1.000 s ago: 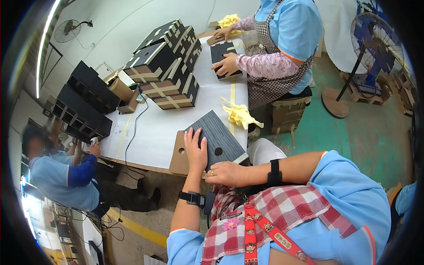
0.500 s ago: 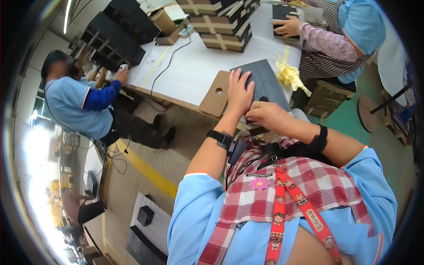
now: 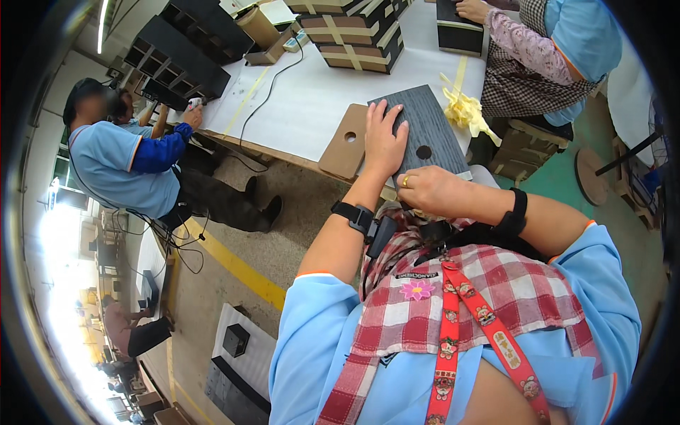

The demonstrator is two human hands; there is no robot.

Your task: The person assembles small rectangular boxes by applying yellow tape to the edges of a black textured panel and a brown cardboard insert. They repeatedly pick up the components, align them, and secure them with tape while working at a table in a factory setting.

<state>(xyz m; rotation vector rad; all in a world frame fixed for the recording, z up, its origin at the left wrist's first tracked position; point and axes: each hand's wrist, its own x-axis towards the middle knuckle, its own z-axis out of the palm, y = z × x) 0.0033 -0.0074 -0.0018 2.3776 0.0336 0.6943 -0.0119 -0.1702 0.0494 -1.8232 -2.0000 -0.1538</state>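
Observation:
A dark grey textured panel (image 3: pixel 431 127) with a round hole lies at the near edge of the white table (image 3: pixel 312 99). My left hand (image 3: pixel 384 139) rests flat on its left part, fingers spread. My right hand (image 3: pixel 431 191), with a ring, grips the panel's near edge. A brown cardboard piece (image 3: pixel 346 142) with a round hole lies against the panel's left side, overhanging the table edge.
Yellow strips (image 3: pixel 467 112) lie right of the panel. Stacked dark boxes with tan bands (image 3: pixel 358 35) stand at the back. A person in a checked apron (image 3: pixel 538 57) handles a dark box (image 3: pixel 459 32) opposite. Another person in blue (image 3: pixel 120 159) sits at the left by black compartment trays (image 3: pixel 184 49).
The view has swung down and left, showing more floor and my apron. My left hand stays flat on the dark panel and my right hand stays at its near edge.

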